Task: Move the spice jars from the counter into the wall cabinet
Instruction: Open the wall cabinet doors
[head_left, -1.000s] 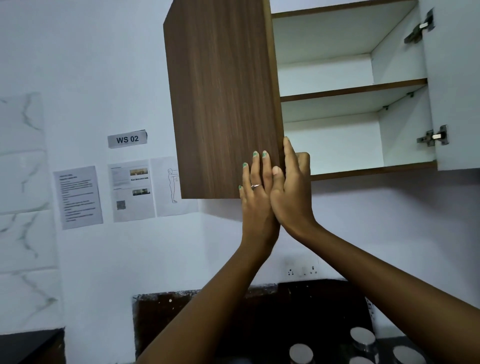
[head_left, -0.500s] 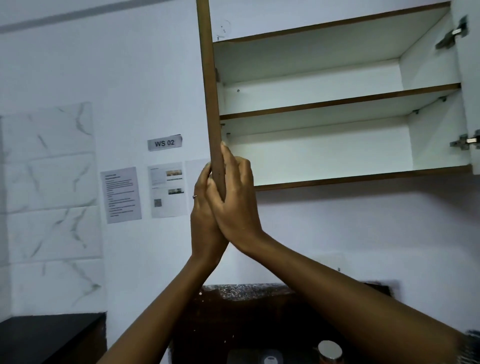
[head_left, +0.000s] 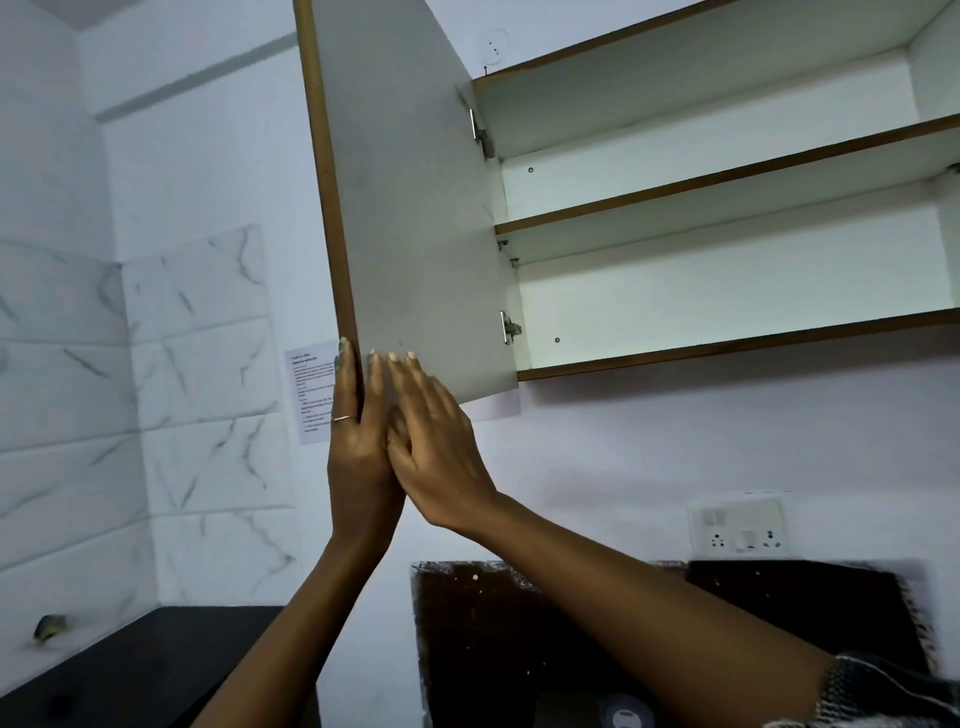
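Observation:
The wall cabinet (head_left: 727, 345) stands open, and its two white shelves are bare. Its left door (head_left: 415, 208) is swung out wide, so I see the white inner face. My left hand (head_left: 358, 457) grips the door's bottom outer edge, with fingers on both sides of it. My right hand (head_left: 441, 452) lies flat against the inner face beside it, holding nothing. One blurred round jar lid (head_left: 626, 718) shows at the bottom edge of the view; the other spice jars are out of sight.
A black counter (head_left: 130, 670) runs along the lower left under marbled wall tiles. A dark backsplash panel (head_left: 519, 649) sits below the cabinet, with a socket plate (head_left: 740, 525) above it on the right. A printed sheet (head_left: 311, 384) hangs behind the door.
The left door has swung from half open to wide open, its brown front now turned away. Both hands moved left with its lower edge. My view shifted, hiding most jars.

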